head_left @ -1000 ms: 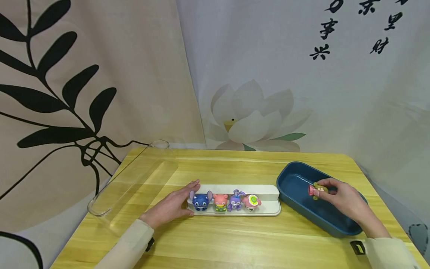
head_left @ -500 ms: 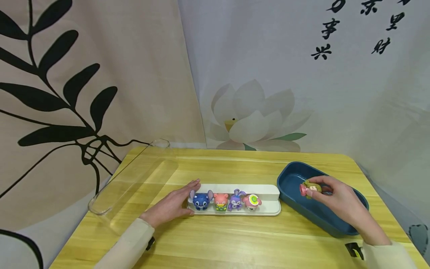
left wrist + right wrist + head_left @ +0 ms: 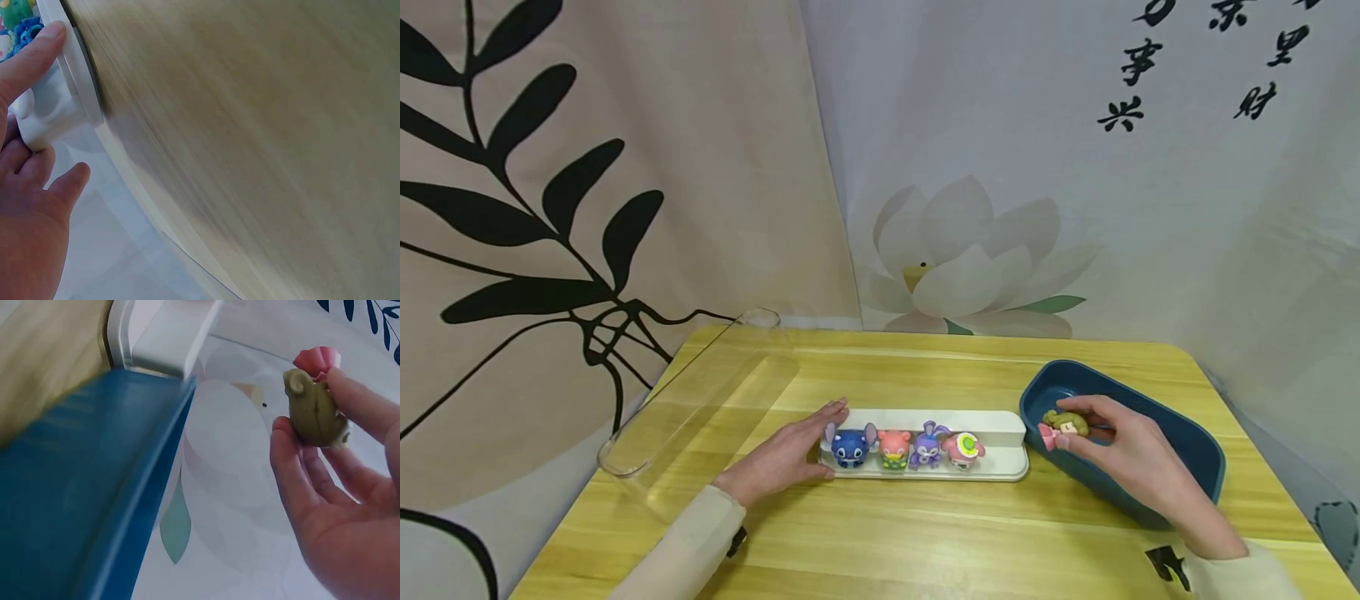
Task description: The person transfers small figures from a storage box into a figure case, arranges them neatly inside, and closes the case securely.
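My right hand [image 3: 1138,454] pinches a small doll figurine [image 3: 1070,423] with olive-blond hair and a pink dress, over the left part of the blue bin. In the right wrist view the back of the figurine's hair [image 3: 312,415] shows between thumb and fingers. My left hand [image 3: 784,462] grips the left end of a white stepped display stand [image 3: 1006,462], thumb at its front edge and fingers behind. Along the stand's lower step sit a blue big-eared figurine [image 3: 850,450], a coral one [image 3: 893,450], a purple rabbit [image 3: 927,446] and a pink one with a yellow-green swirl [image 3: 962,450].
The deep blue bin [image 3: 1060,383] stands slantwise at the right, close to the stand's right end. A clear plastic cover [image 3: 700,408] lies along the table's left side. Behind the wooden table [image 3: 925,542] hangs a printed curtain [image 3: 760,167].
My right hand has moved left with the doll figurine, from the middle of the bin toward its left rim, and the figurine has turned. My left hand and the stand stay put.
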`<act>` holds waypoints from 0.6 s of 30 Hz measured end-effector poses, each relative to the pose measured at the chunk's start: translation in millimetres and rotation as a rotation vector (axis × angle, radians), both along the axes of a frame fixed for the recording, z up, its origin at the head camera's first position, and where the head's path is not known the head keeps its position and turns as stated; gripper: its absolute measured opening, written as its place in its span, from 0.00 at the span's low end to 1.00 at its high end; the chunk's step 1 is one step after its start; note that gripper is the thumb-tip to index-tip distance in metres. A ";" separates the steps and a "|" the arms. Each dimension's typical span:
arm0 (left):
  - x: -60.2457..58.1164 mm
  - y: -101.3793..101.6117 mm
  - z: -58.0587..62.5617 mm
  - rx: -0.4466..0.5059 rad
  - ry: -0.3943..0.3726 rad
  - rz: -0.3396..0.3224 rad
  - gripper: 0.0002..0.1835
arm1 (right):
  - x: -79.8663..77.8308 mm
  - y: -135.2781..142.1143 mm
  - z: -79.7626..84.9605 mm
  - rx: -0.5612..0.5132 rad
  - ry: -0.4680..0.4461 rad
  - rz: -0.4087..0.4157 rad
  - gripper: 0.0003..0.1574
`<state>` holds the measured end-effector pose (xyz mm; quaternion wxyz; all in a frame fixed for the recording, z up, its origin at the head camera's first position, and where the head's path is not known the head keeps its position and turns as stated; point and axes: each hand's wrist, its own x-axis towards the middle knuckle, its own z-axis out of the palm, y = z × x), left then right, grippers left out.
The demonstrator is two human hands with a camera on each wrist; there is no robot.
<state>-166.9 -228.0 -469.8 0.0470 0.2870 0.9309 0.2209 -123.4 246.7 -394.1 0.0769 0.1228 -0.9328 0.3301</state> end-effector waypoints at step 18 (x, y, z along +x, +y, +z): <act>-0.4 -1.1 0.2 0.001 0.012 -0.011 0.52 | -6.7 -29.1 -20.5 0.003 0.118 0.107 0.21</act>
